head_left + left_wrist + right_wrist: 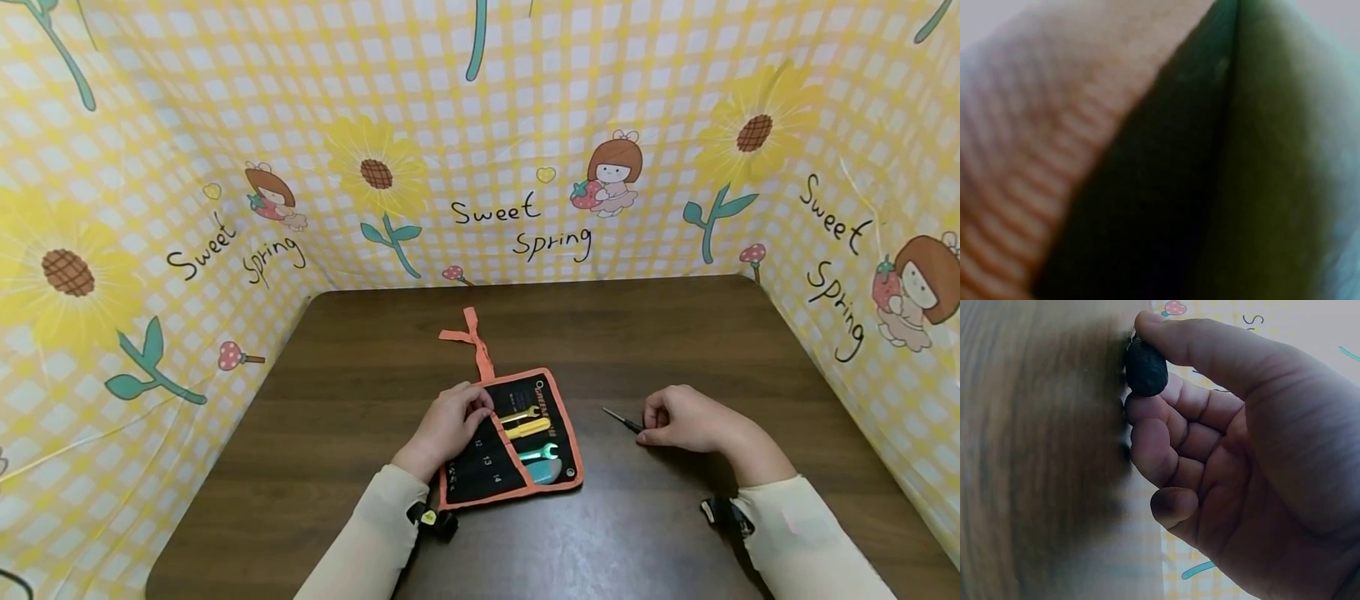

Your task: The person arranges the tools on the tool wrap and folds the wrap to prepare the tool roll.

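Observation:
A black tool pouch (480, 462) with orange edging lies flat on the table, numbers printed on its slanted pocket. My left hand (447, 422) pinches the pocket's upper edge at the pouch's left side. From the pocket stick out a yellow open-end wrench (520, 415), a yellow-handled tool (528, 428), a green wrench (540, 453) and a teal rounded tool (545, 472). To the pouch's right, my right hand (686, 419) holds a slim screwdriver (621, 419) by its dark handle (1147, 372), the metal shaft pointing left. The left wrist view is too close and blurred to read.
An orange tie strap (478, 346) runs from the pouch toward the back of the brown wooden table (360, 350). Yellow checked cloth (495, 125) with printed flowers and figures hangs around the back and sides.

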A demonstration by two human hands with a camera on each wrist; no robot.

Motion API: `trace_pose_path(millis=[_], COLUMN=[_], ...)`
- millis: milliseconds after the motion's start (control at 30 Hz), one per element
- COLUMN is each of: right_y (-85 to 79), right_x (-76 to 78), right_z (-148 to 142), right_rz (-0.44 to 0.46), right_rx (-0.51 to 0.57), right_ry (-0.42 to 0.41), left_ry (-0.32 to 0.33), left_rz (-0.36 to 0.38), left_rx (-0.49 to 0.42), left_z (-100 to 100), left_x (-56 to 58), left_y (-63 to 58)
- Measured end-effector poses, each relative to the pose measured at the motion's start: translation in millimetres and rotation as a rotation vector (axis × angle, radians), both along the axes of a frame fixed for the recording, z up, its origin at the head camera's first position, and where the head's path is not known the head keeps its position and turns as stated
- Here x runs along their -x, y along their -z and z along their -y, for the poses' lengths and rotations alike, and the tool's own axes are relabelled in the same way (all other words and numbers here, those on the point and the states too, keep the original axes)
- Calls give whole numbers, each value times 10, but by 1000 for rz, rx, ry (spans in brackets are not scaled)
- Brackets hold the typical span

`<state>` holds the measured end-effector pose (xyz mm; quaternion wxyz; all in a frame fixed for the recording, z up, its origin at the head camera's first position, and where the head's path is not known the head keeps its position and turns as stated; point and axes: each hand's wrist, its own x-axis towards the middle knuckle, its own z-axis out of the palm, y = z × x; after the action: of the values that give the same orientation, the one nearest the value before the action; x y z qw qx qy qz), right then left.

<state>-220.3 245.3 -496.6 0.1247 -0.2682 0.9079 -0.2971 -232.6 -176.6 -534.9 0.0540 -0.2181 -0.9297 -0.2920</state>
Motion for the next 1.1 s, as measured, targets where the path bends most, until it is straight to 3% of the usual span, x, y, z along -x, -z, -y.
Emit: trace_pose_path(millis=[533, 900, 1100], right_y=[14, 46, -14], right_x=[8, 35, 79], right_z=[17, 43, 64], right_rz=[-82, -73, -99], right_rx=[23, 61, 65], right_ry=[4, 15, 3], left_ry=[10, 10, 9], left_rz=[12, 5, -5], left_rx=[-8, -10, -15], left_z=[0, -7, -5], left_x=[-24, -9, -7], left_y=[-32, -20, -11])
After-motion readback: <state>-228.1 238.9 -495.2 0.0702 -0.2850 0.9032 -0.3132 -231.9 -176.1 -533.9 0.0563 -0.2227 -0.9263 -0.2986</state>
